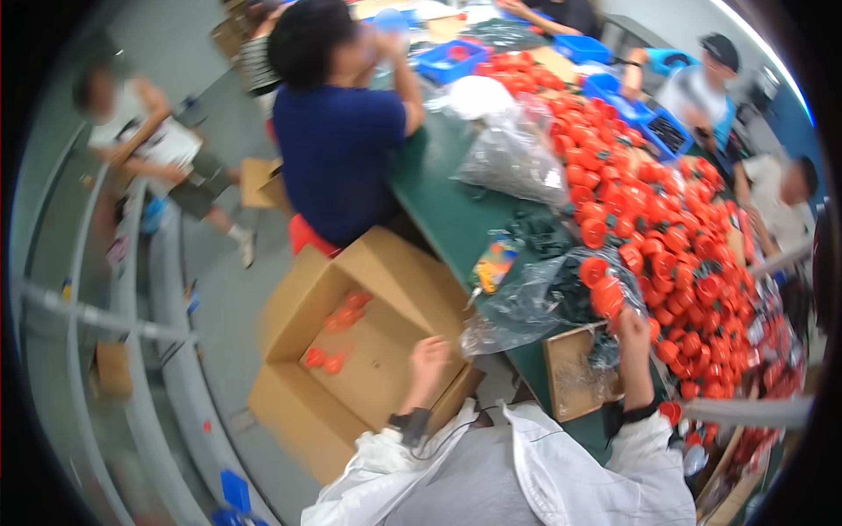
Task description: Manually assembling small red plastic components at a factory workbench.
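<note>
My left hand is over the near right side of a large open cardboard box, fingers loosely bent, with nothing visible in them. Several red plastic cup-like parts show inside the box, a little blurred. On the right, my right hand has its fingers closed on a red cup-like part at the near edge of a big heap of red parts. A crumpled clear plastic bag with dark green pieces lies just left of that hand.
A shallow cardboard tray sits on the green table close to me. Farther off are a clear bag of pale pieces and blue bins. A person in dark blue sits beyond the box; metal rails stand left.
</note>
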`<control>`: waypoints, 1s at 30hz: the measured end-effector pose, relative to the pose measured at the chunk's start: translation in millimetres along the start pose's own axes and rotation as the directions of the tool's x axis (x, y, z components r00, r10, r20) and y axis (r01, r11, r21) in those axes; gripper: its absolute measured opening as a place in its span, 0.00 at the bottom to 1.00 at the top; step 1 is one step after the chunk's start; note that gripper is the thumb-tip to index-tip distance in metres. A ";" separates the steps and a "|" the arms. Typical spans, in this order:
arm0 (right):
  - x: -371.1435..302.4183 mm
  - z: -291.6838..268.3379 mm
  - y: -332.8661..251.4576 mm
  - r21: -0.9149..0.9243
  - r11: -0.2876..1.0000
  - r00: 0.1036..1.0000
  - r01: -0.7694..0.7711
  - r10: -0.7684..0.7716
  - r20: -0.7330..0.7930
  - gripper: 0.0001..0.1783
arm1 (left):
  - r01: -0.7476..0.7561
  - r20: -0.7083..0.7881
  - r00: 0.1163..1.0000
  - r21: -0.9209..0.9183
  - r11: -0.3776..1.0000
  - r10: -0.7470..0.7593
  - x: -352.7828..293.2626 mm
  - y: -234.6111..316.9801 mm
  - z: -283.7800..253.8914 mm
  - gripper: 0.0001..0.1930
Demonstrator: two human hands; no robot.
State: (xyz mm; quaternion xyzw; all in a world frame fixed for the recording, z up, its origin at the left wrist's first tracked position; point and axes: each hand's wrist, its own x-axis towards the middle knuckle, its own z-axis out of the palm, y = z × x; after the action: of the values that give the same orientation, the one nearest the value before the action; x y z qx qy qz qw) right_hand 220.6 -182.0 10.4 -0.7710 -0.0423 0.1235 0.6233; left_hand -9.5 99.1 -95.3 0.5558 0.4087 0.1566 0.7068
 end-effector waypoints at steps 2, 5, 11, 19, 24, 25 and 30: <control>47.3 -31.5 -11.5 0.308 0.948 0.989 0.076 -0.033 -0.141 0.17 | 0.004 -0.287 0.953 0.319 0.948 0.093 44.9 -95.6 -96.4 0.11; 84.8 -54.7 -32.7 0.435 0.886 0.953 0.160 -0.024 -0.303 0.26 | 0.408 -0.556 0.820 0.401 0.820 -0.136 80.7 -173.8 -216.8 0.10; -13.2 1.8 26.9 -0.415 0.906 0.996 0.086 -0.089 0.014 0.09 | 0.427 -0.475 0.706 0.877 0.219 0.525 108.7 -193.3 -294.8 0.24; -50.3 52.8 60.2 -0.748 0.632 0.971 0.205 -0.037 0.234 0.11 | 0.659 -0.701 0.708 0.699 0.279 0.085 127.5 -221.2 -306.8 0.32; -46.6 47.5 55.4 -0.759 0.622 0.977 0.195 -0.057 0.204 0.12 | 0.512 -0.619 0.735 0.774 0.372 0.276 135.2 -224.5 -268.0 0.23; -47.1 44.5 53.6 -0.745 0.609 0.962 0.272 -0.149 0.230 0.11 | 0.506 -0.613 0.733 0.781 0.366 0.294 130.7 -210.5 -266.0 0.23; -39.5 54.0 58.2 -0.704 0.623 0.924 0.341 -0.085 0.373 0.11 | 0.285 -0.682 0.731 0.343 0.895 0.028 93.8 -164.4 -275.3 0.18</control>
State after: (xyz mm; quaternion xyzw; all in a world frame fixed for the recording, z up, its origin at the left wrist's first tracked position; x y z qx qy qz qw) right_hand 164.2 -152.0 -51.1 -0.9204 -0.2773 0.1357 0.2400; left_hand -197.0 288.7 -296.6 0.5712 0.6974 0.2027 0.3825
